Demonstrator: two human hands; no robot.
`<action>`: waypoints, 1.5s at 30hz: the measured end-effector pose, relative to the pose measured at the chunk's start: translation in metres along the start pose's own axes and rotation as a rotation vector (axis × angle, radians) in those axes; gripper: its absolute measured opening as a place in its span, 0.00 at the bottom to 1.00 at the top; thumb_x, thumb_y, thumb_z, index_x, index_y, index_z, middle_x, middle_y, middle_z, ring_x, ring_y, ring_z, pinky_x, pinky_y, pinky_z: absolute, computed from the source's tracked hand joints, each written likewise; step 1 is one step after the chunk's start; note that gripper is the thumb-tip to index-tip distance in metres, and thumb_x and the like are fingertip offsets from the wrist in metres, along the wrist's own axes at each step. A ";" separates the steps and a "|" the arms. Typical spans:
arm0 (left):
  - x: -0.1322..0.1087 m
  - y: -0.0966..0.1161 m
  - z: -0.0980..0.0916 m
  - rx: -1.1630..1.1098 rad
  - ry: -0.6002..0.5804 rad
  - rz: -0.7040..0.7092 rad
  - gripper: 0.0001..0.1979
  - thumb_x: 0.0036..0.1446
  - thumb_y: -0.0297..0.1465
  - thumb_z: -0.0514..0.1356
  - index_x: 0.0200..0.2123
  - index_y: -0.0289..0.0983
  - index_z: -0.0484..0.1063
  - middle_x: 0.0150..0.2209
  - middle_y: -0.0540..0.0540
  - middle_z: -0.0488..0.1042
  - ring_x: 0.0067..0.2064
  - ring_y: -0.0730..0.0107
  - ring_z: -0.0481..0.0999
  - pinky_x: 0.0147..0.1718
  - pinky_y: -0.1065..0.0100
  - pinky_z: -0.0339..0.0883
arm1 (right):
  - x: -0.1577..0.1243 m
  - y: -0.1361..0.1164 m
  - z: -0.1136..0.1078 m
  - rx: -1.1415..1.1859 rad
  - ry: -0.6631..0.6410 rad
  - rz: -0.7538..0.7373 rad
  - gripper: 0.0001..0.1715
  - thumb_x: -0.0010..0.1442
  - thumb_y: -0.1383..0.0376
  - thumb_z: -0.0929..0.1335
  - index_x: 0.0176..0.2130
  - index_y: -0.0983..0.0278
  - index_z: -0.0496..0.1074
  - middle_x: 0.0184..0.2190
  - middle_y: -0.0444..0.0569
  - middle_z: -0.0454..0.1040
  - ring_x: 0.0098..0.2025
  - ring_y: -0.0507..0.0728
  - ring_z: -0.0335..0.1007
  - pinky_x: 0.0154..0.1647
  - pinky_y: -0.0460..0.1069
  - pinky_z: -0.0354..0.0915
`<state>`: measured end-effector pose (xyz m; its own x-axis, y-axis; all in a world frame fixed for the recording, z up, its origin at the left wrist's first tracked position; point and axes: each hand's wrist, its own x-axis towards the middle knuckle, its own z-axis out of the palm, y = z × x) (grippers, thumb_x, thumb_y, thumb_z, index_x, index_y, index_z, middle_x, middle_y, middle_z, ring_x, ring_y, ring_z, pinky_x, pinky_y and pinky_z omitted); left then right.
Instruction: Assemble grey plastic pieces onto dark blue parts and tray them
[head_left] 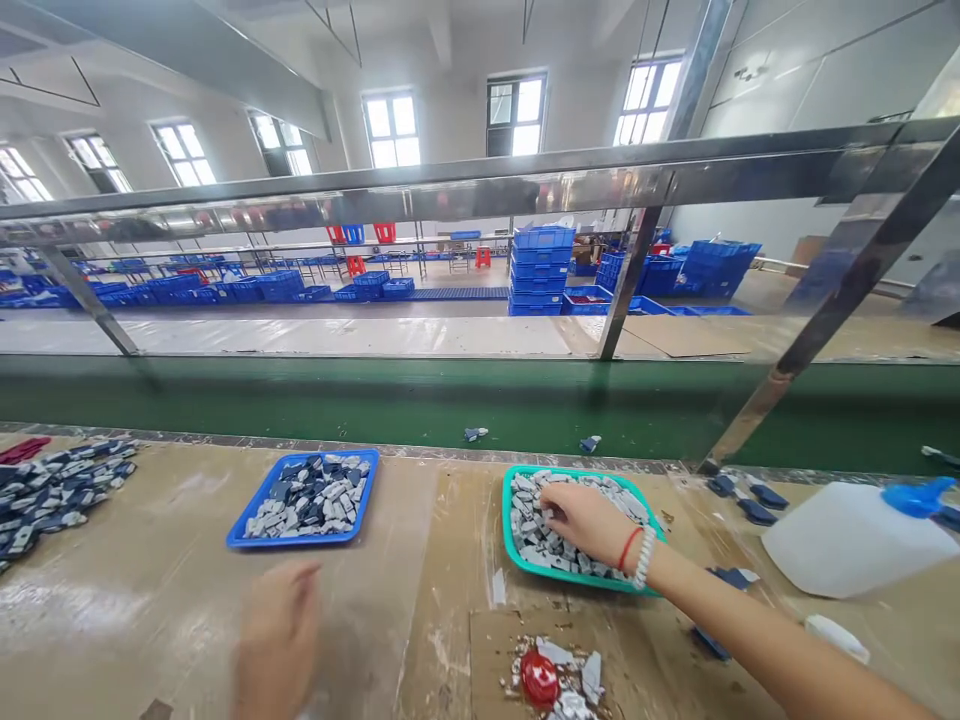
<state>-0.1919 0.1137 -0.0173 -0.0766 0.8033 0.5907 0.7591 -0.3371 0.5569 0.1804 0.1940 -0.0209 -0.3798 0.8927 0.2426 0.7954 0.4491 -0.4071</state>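
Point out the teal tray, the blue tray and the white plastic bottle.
Teal tray (570,470), head view, on its far rim.
Blue tray (300,541), head view, on its near rim.
White plastic bottle (847,540), head view, on its body.

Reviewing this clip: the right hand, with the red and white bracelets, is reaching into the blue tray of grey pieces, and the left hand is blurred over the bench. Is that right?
No. The head view shows the right hand reaching into the teal tray, not the blue tray. The left hand is blurred over the bench, as you said.
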 end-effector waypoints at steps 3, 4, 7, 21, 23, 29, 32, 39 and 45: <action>0.078 0.019 0.090 -0.014 -0.281 0.206 0.10 0.60 0.26 0.54 0.39 0.42 0.74 0.41 0.46 0.74 0.45 0.59 0.72 0.47 0.54 0.66 | -0.021 0.000 -0.015 0.073 0.049 -0.019 0.08 0.55 0.73 0.69 0.36 0.64 0.75 0.31 0.48 0.76 0.34 0.56 0.72 0.35 0.50 0.68; 0.102 0.029 0.116 -0.024 -0.338 0.233 0.08 0.60 0.27 0.56 0.40 0.39 0.74 0.42 0.44 0.74 0.46 0.60 0.72 0.48 0.55 0.67 | -0.032 -0.001 -0.021 0.135 0.073 -0.032 0.05 0.56 0.70 0.69 0.35 0.63 0.75 0.30 0.48 0.76 0.32 0.56 0.72 0.33 0.50 0.69; 0.146 0.057 0.166 -0.033 -0.387 0.219 0.12 0.61 0.33 0.58 0.46 0.35 0.70 0.46 0.42 0.72 0.45 0.63 0.73 0.44 0.57 0.70 | -0.076 -0.006 -0.032 0.363 0.133 0.006 0.06 0.58 0.64 0.68 0.31 0.60 0.76 0.28 0.46 0.76 0.30 0.54 0.73 0.29 0.47 0.71; 0.142 0.061 0.144 0.025 -0.458 0.108 0.12 0.59 0.35 0.58 0.40 0.31 0.69 0.41 0.43 0.70 0.41 0.65 0.71 0.44 0.59 0.66 | -0.188 -0.066 0.046 0.306 0.363 0.111 0.11 0.64 0.67 0.64 0.38 0.63 0.76 0.32 0.50 0.77 0.33 0.54 0.73 0.34 0.49 0.73; 0.118 0.057 0.115 0.020 -0.443 0.130 0.10 0.58 0.35 0.59 0.38 0.34 0.69 0.39 0.43 0.70 0.43 0.62 0.69 0.45 0.60 0.63 | -0.194 -0.069 0.052 0.249 0.346 0.077 0.12 0.64 0.69 0.63 0.39 0.63 0.76 0.32 0.50 0.76 0.33 0.54 0.72 0.34 0.50 0.72; -0.015 0.067 0.036 -0.447 -0.331 -0.217 0.13 0.60 0.41 0.55 0.40 0.38 0.63 0.36 0.47 0.72 0.39 0.66 0.71 0.41 0.66 0.63 | -0.204 -0.072 0.056 0.186 0.290 0.043 0.13 0.65 0.72 0.61 0.39 0.65 0.75 0.34 0.51 0.76 0.34 0.54 0.70 0.35 0.50 0.71; -0.070 0.077 0.031 -0.624 -0.304 -0.453 0.12 0.62 0.42 0.54 0.37 0.39 0.60 0.28 0.51 0.69 0.32 0.70 0.69 0.36 0.69 0.62 | -0.201 -0.071 0.055 0.248 0.264 0.078 0.13 0.64 0.69 0.62 0.36 0.65 0.76 0.31 0.51 0.76 0.33 0.54 0.71 0.33 0.50 0.70; -0.115 0.112 0.061 -0.800 -0.427 -0.659 0.14 0.61 0.43 0.55 0.44 0.41 0.62 0.29 0.52 0.65 0.31 0.73 0.64 0.35 0.71 0.59 | -0.196 -0.068 0.044 0.881 0.261 0.458 0.13 0.55 0.56 0.71 0.33 0.64 0.80 0.27 0.51 0.78 0.26 0.53 0.71 0.24 0.47 0.69; -0.106 0.158 0.077 -0.844 -0.783 -0.516 0.14 0.61 0.42 0.55 0.46 0.42 0.63 0.38 0.49 0.66 0.38 0.70 0.64 0.39 0.70 0.58 | -0.191 -0.081 0.020 1.391 0.274 0.712 0.16 0.44 0.56 0.77 0.31 0.65 0.80 0.20 0.46 0.74 0.21 0.50 0.67 0.23 0.45 0.67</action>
<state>-0.0136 0.0135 -0.0365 0.3820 0.9121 -0.1488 0.0845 0.1259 0.9884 0.1785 -0.0122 -0.0521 0.0814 0.9624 -0.2591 -0.3280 -0.2196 -0.9188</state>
